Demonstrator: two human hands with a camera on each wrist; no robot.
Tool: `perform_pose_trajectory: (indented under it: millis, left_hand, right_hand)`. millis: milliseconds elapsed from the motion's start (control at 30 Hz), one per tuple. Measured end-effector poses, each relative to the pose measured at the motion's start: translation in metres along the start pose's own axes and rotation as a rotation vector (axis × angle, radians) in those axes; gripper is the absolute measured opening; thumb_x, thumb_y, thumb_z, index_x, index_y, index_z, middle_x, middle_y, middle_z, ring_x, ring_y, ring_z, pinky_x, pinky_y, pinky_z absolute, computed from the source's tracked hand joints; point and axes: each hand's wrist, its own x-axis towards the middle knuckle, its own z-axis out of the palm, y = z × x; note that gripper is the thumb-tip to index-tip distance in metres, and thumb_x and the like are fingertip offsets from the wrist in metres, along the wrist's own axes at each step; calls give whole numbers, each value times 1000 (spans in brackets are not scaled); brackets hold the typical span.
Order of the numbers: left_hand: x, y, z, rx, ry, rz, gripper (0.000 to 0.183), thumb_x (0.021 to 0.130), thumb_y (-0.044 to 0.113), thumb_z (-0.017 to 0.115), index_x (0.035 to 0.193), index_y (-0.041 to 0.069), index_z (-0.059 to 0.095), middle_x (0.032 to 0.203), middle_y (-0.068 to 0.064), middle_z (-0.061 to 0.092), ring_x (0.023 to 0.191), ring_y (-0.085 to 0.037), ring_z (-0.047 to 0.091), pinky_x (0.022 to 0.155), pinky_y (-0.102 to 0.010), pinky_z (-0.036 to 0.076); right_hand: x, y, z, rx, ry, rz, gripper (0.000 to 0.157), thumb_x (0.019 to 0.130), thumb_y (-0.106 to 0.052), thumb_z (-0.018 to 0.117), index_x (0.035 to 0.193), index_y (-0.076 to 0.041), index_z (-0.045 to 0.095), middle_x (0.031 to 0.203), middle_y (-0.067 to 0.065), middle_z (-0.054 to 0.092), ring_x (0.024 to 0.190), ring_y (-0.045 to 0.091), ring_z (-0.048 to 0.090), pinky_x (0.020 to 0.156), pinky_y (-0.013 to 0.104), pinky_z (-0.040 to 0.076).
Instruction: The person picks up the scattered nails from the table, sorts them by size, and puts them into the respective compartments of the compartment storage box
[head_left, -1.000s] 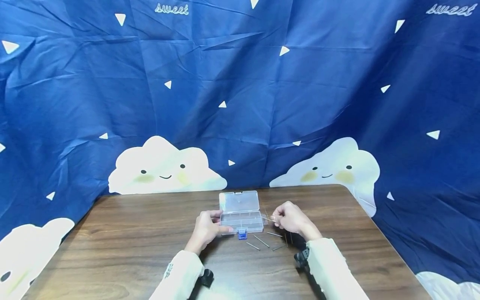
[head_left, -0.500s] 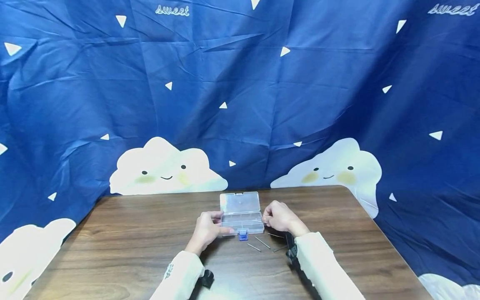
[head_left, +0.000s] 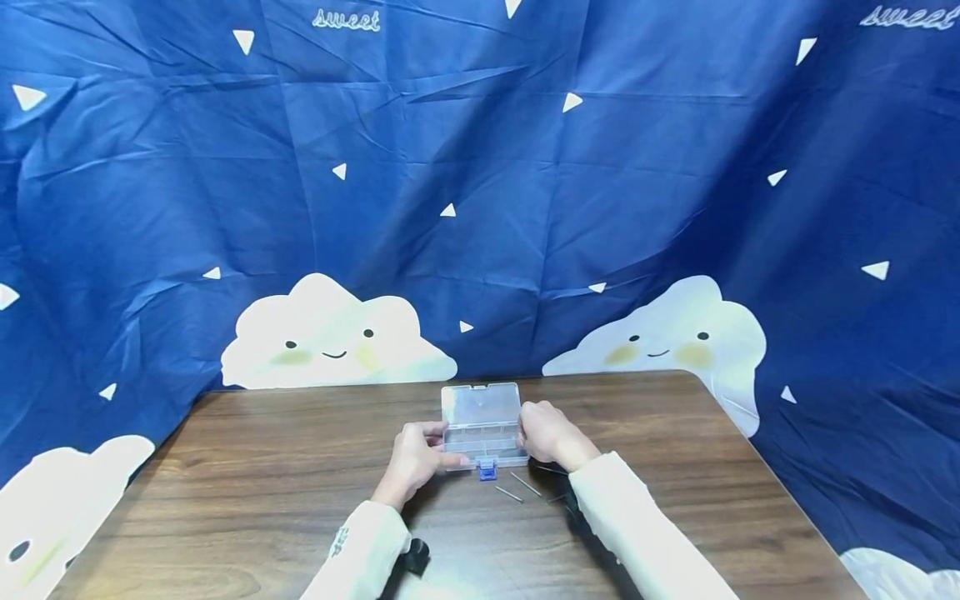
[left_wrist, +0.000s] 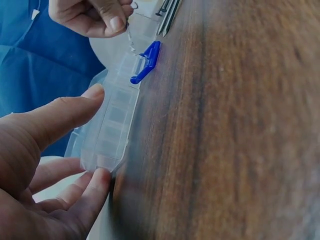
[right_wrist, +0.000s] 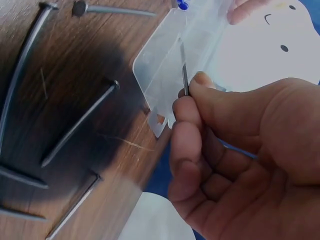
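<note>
A clear plastic compartment box (head_left: 483, 433) with a blue latch (head_left: 487, 472) sits on the table, its lid (head_left: 480, 404) raised at the back. My left hand (head_left: 417, 457) holds the box's left end, thumb at the front and fingers behind. Dividers show inside it in the left wrist view. Over the right end of the box, my right hand (head_left: 547, 433) pinches a nail (right_wrist: 185, 77) between thumb and index finger. The nail points over the compartments; its rear part is hidden in the fingers. Several loose nails (head_left: 527, 483) lie before the box, beneath the right wrist.
The brown wooden table (head_left: 300, 483) ends at a blue curtain (head_left: 480, 183) with printed clouds. In the right wrist view, nails (right_wrist: 82, 122) lie scattered beside the box's right end, along with a thin, wire-like strand (right_wrist: 127, 143).
My right hand has moved left with the nail, from beside the box to over its right end. The left hand keeps its hold on the box.
</note>
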Motion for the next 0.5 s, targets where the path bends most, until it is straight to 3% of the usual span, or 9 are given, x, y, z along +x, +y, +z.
perform_pose_trajectory:
  millis: [500]
  left_hand:
    - [-1, -1, 0, -16, -8, 21, 74, 60, 9, 98, 126, -4, 67, 124, -20, 67, 105, -29, 67, 83, -34, 57]
  right_hand:
    - [-3, -3, 0, 20, 20, -14, 36, 80, -1, 72, 54, -13, 51, 52, -4, 45, 55, 18, 46, 57, 37, 47]
